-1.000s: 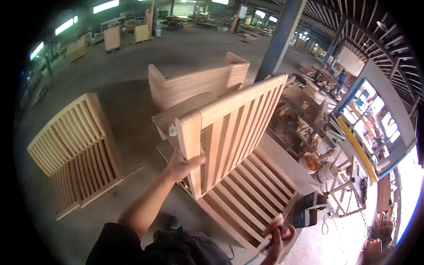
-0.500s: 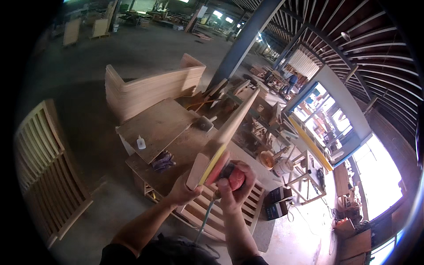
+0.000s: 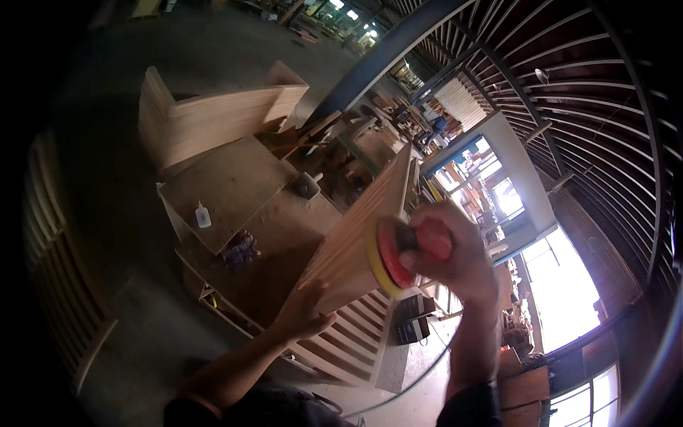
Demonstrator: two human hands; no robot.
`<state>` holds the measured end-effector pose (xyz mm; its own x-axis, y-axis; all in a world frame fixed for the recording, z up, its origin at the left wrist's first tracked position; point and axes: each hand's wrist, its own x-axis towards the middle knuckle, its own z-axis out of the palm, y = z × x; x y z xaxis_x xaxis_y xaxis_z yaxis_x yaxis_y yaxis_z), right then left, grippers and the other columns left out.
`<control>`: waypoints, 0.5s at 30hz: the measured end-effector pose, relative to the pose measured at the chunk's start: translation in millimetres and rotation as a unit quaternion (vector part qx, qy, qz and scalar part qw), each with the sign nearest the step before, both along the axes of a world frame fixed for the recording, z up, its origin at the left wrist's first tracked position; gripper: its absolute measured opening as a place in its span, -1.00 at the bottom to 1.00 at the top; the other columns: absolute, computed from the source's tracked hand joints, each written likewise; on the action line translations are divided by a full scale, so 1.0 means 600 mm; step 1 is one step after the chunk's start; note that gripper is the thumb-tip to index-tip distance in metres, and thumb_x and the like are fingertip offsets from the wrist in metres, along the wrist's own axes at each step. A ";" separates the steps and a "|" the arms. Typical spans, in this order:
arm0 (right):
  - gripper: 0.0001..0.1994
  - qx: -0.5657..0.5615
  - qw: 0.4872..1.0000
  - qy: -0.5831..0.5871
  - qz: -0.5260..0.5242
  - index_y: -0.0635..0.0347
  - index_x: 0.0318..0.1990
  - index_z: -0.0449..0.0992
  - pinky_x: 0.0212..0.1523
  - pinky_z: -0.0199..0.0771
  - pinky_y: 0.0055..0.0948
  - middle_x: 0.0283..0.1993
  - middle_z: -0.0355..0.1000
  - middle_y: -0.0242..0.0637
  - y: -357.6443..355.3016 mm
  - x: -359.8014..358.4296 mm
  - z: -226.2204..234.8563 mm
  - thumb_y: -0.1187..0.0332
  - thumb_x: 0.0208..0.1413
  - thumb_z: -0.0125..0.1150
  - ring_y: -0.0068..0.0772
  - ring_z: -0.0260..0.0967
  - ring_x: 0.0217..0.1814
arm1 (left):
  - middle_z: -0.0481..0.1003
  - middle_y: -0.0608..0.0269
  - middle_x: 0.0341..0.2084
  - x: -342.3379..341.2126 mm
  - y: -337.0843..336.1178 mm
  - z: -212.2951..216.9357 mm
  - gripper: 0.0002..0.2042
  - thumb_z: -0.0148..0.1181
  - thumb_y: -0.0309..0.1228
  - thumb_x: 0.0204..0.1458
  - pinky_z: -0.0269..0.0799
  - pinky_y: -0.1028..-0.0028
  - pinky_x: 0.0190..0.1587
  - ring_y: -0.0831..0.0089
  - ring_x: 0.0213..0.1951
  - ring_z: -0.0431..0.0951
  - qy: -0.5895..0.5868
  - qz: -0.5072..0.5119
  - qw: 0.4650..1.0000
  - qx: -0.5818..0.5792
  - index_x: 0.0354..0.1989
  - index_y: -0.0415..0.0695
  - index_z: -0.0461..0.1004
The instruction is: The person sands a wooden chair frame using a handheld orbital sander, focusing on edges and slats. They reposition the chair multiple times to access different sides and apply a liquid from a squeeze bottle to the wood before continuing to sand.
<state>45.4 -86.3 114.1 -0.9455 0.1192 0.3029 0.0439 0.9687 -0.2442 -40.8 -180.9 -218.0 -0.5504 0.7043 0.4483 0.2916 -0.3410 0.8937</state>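
1. Red and yellow are showing on the round sander [image 3: 395, 257], which the right hand [image 3: 455, 252] is gripping — its fingers are wrapping around the upper body.
2. The sander's yellow pad is facing the wooden panel [image 3: 348, 245], close against its near end; blur is hiding whether pad and wood are touching.
3. The wooden panel is standing at a tilt in front of the person. The left hand [image 3: 306, 319] is clamping its lower near end, fingers lying over the face.
4. The panel is looking fully assembled already; the surface work on it is seemingly under way rather than finished, judging by the sander at the wood and the bracing hand. How much of the face is smooth, I cannot tell.
5. A slatted piece [image 3: 346, 333] is lying just below the panel, its slats already fixed in place; no tool is working on it.
6. On the workbench [image 3: 245, 162], a white bottle [image 3: 203, 216] and a purple glove [image 3: 240, 250] are lying apart from the hands. A stack of curved wooden pieces [image 3: 220, 127] is standing near the far side — whether finished or waiting, nothing is showing.
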 end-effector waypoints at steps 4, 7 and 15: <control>-0.44 0.104 0.957 -0.269 -0.038 0.12 0.08 0.59 0.03 0.59 -0.28 -0.05 0.61 -0.17 -0.045 -0.121 0.082 0.06 -0.05 0.57 -0.21 0.61 -0.05 | 0.57 -0.05 -0.31 0.007 -0.001 0.011 -0.66 0.37 -0.43 -0.08 0.55 0.11 -0.14 -0.11 -0.19 0.65 0.014 0.009 0.999 -0.041 -0.11 -0.15 0.46; -0.42 0.162 0.882 -0.438 -0.058 0.06 0.07 0.62 0.04 0.60 -0.24 -0.05 0.64 -0.19 -0.051 -0.211 0.083 -0.04 -0.07 0.52 -0.19 0.62 -0.01 | 0.59 -0.07 -0.32 0.006 -0.002 0.014 -0.58 0.42 -0.38 -0.15 0.54 0.05 -0.14 -0.12 -0.19 0.65 0.012 0.017 0.999 -0.042 -0.08 -0.18 0.48; -0.50 0.263 0.687 -0.676 0.044 0.03 -0.15 0.70 0.02 0.56 -0.16 -0.18 0.65 -0.26 -0.080 -0.341 -0.018 -0.08 -0.19 0.53 -0.21 0.61 -0.04 | 0.61 -0.03 -0.33 0.007 -0.003 0.019 -0.69 0.38 -0.46 -0.10 0.57 0.13 -0.15 -0.06 -0.23 0.67 -0.019 -0.001 0.999 -0.042 -0.15 -0.14 0.47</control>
<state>-159.3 -134.0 103.4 -0.4010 0.2543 -0.8801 -0.1773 0.9210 0.3469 -36.5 -182.6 -206.8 -0.5648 0.7394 0.3665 0.2559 -0.2653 0.9296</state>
